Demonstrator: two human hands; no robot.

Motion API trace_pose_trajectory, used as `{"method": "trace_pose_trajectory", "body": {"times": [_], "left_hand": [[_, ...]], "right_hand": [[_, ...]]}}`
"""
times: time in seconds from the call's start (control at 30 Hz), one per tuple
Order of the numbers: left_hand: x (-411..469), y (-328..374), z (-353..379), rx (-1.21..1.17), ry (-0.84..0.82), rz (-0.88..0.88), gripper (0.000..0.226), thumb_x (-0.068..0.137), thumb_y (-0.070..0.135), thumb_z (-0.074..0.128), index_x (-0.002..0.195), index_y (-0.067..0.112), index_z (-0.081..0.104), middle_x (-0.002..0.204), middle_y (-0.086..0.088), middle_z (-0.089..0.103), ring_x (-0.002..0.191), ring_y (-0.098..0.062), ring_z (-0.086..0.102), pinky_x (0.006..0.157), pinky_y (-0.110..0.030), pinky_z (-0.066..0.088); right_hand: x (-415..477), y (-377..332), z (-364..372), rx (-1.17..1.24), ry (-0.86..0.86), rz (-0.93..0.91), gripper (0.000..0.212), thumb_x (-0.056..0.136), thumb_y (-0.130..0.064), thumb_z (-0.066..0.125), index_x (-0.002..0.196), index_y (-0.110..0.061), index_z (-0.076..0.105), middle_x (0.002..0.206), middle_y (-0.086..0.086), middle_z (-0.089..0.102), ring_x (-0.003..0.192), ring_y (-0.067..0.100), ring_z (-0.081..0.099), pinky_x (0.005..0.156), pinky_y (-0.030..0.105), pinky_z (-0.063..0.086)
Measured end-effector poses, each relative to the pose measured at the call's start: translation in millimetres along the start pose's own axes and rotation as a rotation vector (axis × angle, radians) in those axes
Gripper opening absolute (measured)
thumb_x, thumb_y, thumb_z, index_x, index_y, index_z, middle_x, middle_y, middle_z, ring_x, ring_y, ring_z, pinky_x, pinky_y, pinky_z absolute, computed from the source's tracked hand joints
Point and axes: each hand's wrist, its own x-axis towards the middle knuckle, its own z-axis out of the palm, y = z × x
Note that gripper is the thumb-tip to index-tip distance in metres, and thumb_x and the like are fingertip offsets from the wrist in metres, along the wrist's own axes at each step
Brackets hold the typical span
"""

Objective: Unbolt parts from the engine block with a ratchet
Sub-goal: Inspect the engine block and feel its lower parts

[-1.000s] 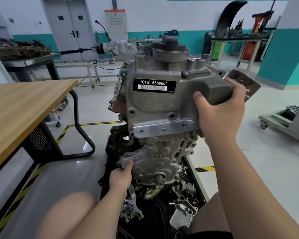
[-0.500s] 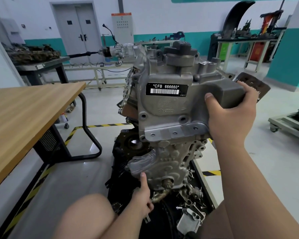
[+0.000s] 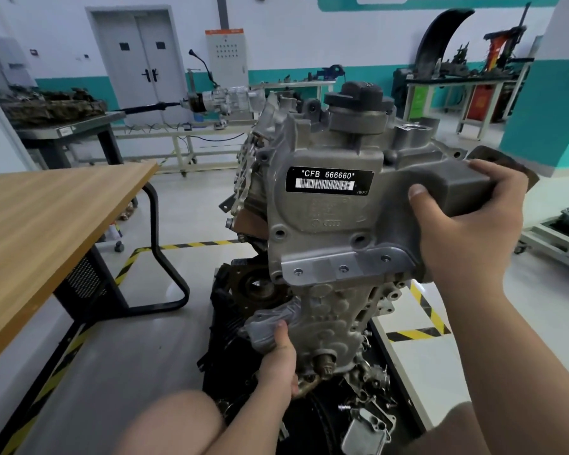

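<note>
While no ratchet shows anywhere in view, the engine block (image 3: 326, 231) stands on end right in front of the person, long axis vertical, bolt-hole face turned toward the camera. Right hand (image 3: 467, 234) clamps the boxy housing (image 3: 463, 187) at the block's upper right, with the thumb on the near face and the fingers over the top edge in a firm wrap. Left hand (image 3: 276, 359) is low, thumb laid upward on a crinkled grey bracket (image 3: 266, 323) at the lower left. Its fingers curl underneath, and I cannot tell whether they close on anything.

Both hands look to be bracing, so neither is free for a tool. Likely the left should let go first, since it is nearer the low fasteners and the loose parts (image 3: 365, 428) lying below.

Block is cast aluminium, matt grey, ribbed and pimpled low down, with a smoother plate and recessed bolt holes mid-face. Barcode label (image 3: 329, 183) is glossy black, round black cap (image 3: 358, 93) on top, short steel shaft stub (image 3: 324, 361) juts out just beside the left hand. Wooden table (image 3: 46, 218) sits well apart, to the left.
</note>
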Motion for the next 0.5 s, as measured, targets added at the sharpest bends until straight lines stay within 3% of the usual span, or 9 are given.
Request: {"method": "trace_pose_trajectory", "body": {"times": [0.07,0.1,0.17,0.23,0.3,0.4,0.5], "left_hand": [[-7,2,0,0.018,-0.026,-0.012,0.102,0.07,0.092,0.028,0.105,0.004,0.067,0.063,-0.006,0.056,0.05,-0.019,0.054,0.04,-0.022,0.043],[-8,3,-1,0.026,-0.058,-0.022,0.095,0.072,0.091,0.028,0.09,0.008,0.069,0.059,-0.005,0.056,0.046,-0.017,0.055,0.039,-0.021,0.045],[-16,6,-6,0.041,-0.137,-0.053,0.079,0.072,0.091,0.027,0.055,0.017,0.047,0.044,0.002,0.033,0.031,-0.012,0.03,0.034,-0.015,0.024],[-21,12,-9,0.054,-0.171,-0.101,0.075,0.071,0.091,0.025,0.054,0.018,0.033,0.045,0.004,0.023,0.032,-0.011,0.017,0.038,-0.014,0.012],[-23,16,-9,0.068,-0.168,-0.146,0.076,0.071,0.091,0.024,0.057,0.017,0.035,0.046,0.004,0.024,0.036,-0.011,0.017,0.04,-0.015,0.011],[-26,19,2,-0.025,-0.148,-0.176,0.076,0.071,0.091,0.027,0.059,0.016,0.037,0.047,0.004,0.025,0.034,-0.011,0.019,0.04,-0.014,0.012],[-28,18,12,-0.165,-0.103,-0.171,0.073,0.073,0.089,0.032,0.061,0.017,0.037,0.047,0.004,0.025,0.032,-0.011,0.018,0.04,-0.013,0.012]], "right_hand": [[-1,-2,1,-0.015,0.009,0.011,0.051,0.072,-0.043,0.074,0.111,-0.035,0.043,0.106,-0.016,0.052,0.088,-0.021,0.049,0.071,0.0,0.039],[-2,-2,1,-0.023,0.012,0.012,0.051,0.072,-0.043,0.074,0.111,-0.034,0.043,0.107,-0.012,0.054,0.087,-0.019,0.05,0.071,0.0,0.038],[-1,-5,2,-0.034,0.021,0.011,0.051,0.072,-0.041,0.074,0.112,-0.031,0.045,0.11,-0.007,0.056,0.085,-0.01,0.052,0.07,-0.001,0.036],[-2,-5,2,-0.022,0.012,0.02,0.053,0.073,-0.041,0.074,0.116,-0.026,0.048,0.114,-0.003,0.058,0.088,-0.003,0.051,0.071,0.0,0.036],[-4,-4,1,0.004,0.0,0.03,0.054,0.075,-0.044,0.071,0.12,-0.023,0.05,0.115,-0.003,0.059,0.092,0.0,0.053,0.073,0.001,0.037],[-6,3,-4,0.137,0.012,-0.007,0.039,0.081,-0.045,0.058,0.117,-0.029,0.052,0.106,-0.016,0.058,0.093,-0.011,0.054,0.073,0.002,0.039],[-9,16,-14,0.235,-0.027,-0.061,0.026,0.091,-0.03,0.047,0.115,-0.023,0.054,0.105,-0.019,0.057,0.094,-0.014,0.054,0.077,0.003,0.04]]}}
